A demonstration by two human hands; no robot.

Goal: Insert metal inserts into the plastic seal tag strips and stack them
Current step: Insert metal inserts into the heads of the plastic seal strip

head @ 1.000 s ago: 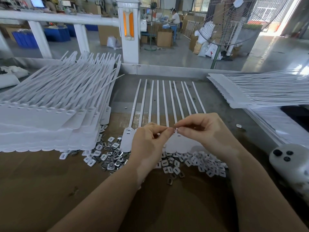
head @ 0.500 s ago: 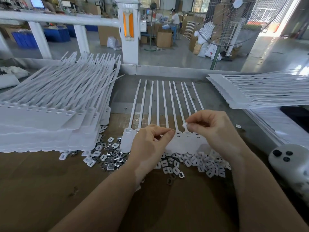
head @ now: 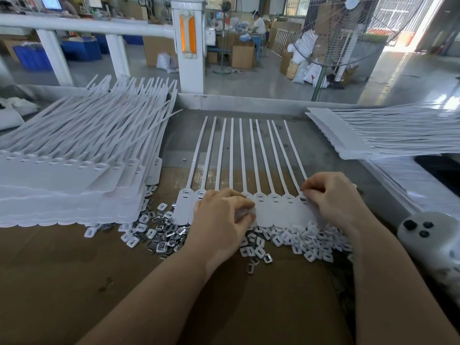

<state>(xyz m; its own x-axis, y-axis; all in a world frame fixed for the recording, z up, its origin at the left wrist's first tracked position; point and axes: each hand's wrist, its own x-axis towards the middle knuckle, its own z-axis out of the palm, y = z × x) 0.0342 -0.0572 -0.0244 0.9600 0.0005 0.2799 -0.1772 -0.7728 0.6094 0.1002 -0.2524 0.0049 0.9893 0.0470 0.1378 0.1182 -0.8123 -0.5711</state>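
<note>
Your right hand (head: 331,197) has slid from mid-strip to its right end, and your left hand (head: 221,215) has dropped onto it. At the left edge sits a stack (head: 62,175). Left hand presses on the strip (head: 278,210) at centre, fingers curled; right fingertips pinch at the end tag. Inserts (head: 159,235) litter the lower middle.

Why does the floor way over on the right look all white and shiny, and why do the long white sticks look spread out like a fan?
In the head view, daylight from the open doorway glares off the polished floor, washing it out; the wide-angle lens bends things, so the tails of the seal tag strip splay outward; the railing curves too; the hands stay sharp.
</note>
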